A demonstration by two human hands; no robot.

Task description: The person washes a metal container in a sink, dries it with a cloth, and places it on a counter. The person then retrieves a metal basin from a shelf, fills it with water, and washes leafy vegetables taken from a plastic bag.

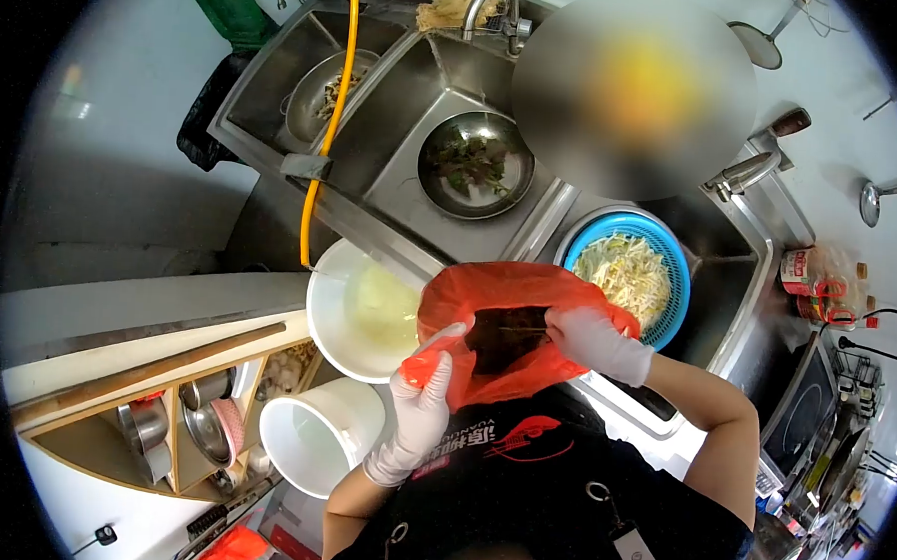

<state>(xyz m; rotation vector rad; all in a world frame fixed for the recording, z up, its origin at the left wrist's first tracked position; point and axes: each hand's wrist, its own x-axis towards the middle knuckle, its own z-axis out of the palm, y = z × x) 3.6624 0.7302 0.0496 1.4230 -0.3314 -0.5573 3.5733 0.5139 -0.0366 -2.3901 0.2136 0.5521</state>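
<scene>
A red plastic bag [508, 283] is spread open in front of my body, its mouth facing up. My left hand [421, 404], in a white glove, grips the bag's left edge with closed fingers. On the other side, my right hand [598, 345], also gloved, is closed on the right edge. Dark contents [506, 348] show inside the bag, but I cannot make out what they are. Just beyond my right hand, bean sprouts [624, 273] fill a blue colander [683, 280].
Leafy greens lie in a metal bowl [437, 189] in the sink [392, 202]. Another metal pan [300, 118] holds food in the left basin. Two white buckets [326, 325] [272, 432] stand at left. A yellow hose [334, 125] crosses the sink. Bottles [824, 281] stand at right.
</scene>
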